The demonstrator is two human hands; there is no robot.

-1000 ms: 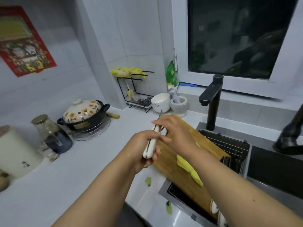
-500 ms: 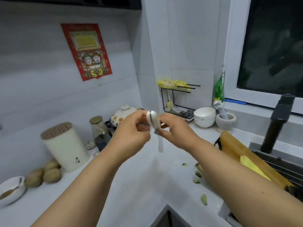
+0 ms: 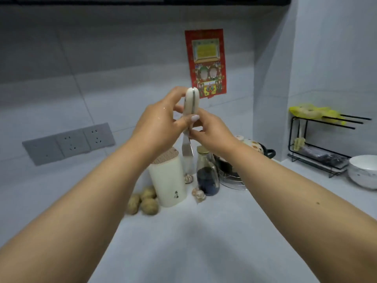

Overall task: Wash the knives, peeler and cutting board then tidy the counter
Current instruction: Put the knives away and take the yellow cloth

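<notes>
A small knife [image 3: 191,103] with a cream handle hangs blade down in front of me, above the counter. My left hand [image 3: 158,121] grips the handle from the left. My right hand [image 3: 210,129] pinches the knife low on the handle, where the blade starts. The blade tip points down toward a cream knife block [image 3: 168,180] with a slotted wooden top, which stands on the counter just below and left of it. The peeler and the cutting board are out of view.
Several potatoes [image 3: 144,202] lie left of the block. A dark glass bottle [image 3: 207,174], garlic bulbs [image 3: 199,194], a floral-lidded pot [image 3: 253,147] on a wire trivet, a black rack [image 3: 318,148] and a white bowl [image 3: 364,172] stand to the right. Wall sockets [image 3: 69,142] at left.
My view has swung left, away from the sink and cutting board. Both hands have carried the knife over the knife block, and it has turned from point up to point down.
</notes>
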